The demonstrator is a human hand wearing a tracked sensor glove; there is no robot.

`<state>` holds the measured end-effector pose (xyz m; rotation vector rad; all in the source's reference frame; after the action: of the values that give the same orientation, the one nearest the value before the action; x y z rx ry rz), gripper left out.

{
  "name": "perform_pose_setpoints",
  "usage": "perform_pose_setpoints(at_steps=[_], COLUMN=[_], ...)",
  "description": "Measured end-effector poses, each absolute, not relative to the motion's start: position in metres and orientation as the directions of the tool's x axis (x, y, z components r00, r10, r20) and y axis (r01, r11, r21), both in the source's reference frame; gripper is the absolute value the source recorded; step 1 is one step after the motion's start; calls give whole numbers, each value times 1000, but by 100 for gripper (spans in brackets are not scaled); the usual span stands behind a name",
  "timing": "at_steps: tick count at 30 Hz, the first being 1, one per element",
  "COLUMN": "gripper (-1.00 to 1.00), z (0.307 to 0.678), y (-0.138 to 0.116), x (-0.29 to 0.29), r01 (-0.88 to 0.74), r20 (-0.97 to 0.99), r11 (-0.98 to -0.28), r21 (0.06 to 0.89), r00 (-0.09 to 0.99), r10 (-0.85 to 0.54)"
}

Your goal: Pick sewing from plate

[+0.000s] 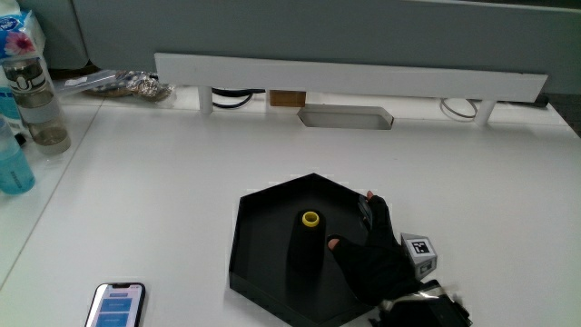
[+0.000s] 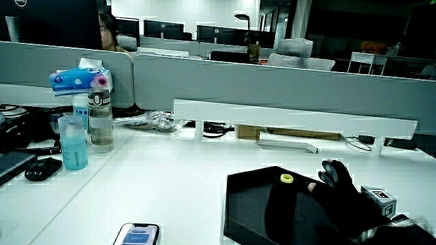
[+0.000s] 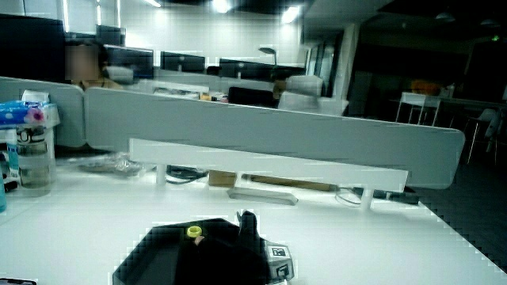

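Observation:
A black hexagonal plate (image 1: 259, 227) lies on the white table near the person's edge. In it stands an upright black sewing thread spool (image 1: 308, 250) with a yellow core showing at its top. The gloved hand (image 1: 363, 238) is over the plate's rim, close beside the spool, fingers spread and holding nothing; its thumb reaches toward the spool's side. The patterned cube (image 1: 419, 253) sits on the hand's back. Both side views show the spool (image 2: 285, 203) (image 3: 194, 247), the plate (image 2: 244, 194) (image 3: 142, 255) and the hand (image 2: 339, 194) (image 3: 247, 241) beside the spool.
A phone (image 1: 118, 305) lies at the table's near edge beside the plate. A clear bottle (image 1: 41, 104) and a blue bottle (image 1: 11, 163) stand at the table's side edge. A low white partition (image 1: 345, 77), a grey tray (image 1: 345, 116) and a foil packet (image 1: 136, 86) lie farther from the person.

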<state>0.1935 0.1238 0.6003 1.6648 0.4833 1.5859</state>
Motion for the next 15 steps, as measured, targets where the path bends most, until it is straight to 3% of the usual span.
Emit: perform_pose_setpoints(at_steps=[4,6,7,13,15], gripper=[0,0,0,0,18], z=[608,616,621,620,622], y=[122,122,122,118,119], x=[178,173,172,164,160], r01=[-277,-220,-214,-141,-159], r20=[626,625,596,539,525], r11=[-574,-585,-556,-525,-505], r21=[771,781,803,839,849], r00=[162,274,303,349,369], r10=[763,731,744,767,767])
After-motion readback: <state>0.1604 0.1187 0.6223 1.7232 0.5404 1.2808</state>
